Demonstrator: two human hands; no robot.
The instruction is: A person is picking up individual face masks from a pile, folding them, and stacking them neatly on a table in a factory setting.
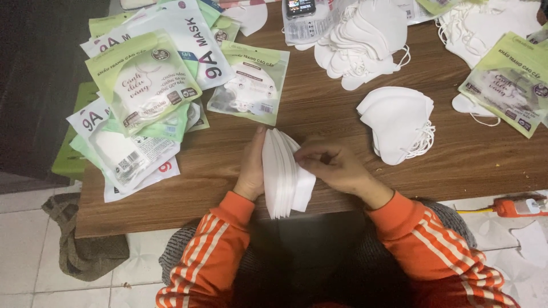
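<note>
Pinching the near edge of a mask stack (283,174) between thumb and forefinger, right hand (334,165) curled, knuckles up, just right of frame centre. Pressed flat against the stack's other face, left hand (251,165), fingers straight and together, tips toward the top of the frame, bracing rather than gripping. Stack held on edge at the table's near rim, centre of frame, long axis running from top to bottom of the picture, folded edges fanned toward the viewer, pointed ends toward the upper frame. White, thin, many layers, no ear loops showing from this side. Both wrists bent inward, forearms in orange sleeves (214,254) with white stripes rising from the lower frame. Brown wooden table (319,108) beneath. Just right of the hands, a small pile of white masks (397,122) with loops dangling. Above centre, a larger heap (362,43) of the same. At upper left, green-and-white mask packets (142,80) overlapping, spilling past the table's left end. At far right, another packet (511,82). At lower right, on the tiled floor, an orange tool (516,206).
</note>
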